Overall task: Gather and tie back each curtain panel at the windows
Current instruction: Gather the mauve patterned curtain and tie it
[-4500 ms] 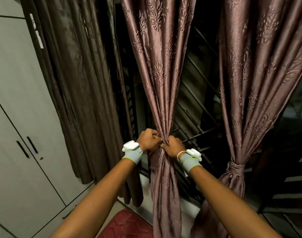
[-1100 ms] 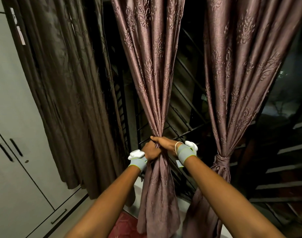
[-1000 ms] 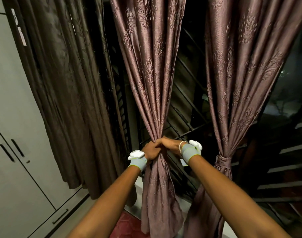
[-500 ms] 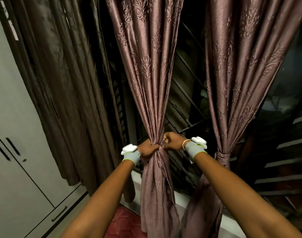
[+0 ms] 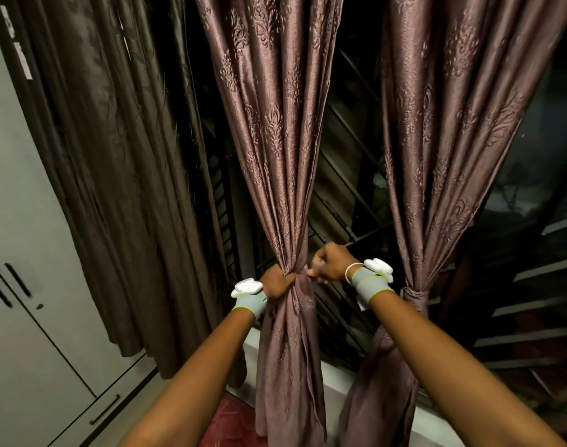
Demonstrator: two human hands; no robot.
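The middle curtain (image 5: 272, 156) hangs at the window, bunched to a narrow waist between two hands. The left hand (image 5: 277, 283) is clenched around the gathered cloth, and the right hand (image 5: 330, 262) pinches it just beside. To the right another curtain (image 5: 437, 140) hangs tied back; a darker curtain (image 5: 114, 156) hangs loose by the cupboard (image 5: 23, 253).

Open gap between middle curtain (image 5: 275, 140) and right curtain (image 5: 443, 140), backed by window grille (image 5: 350, 201). Left side crowded by dark curtain (image 5: 120, 188), then wardrobe (image 5: 23, 253).
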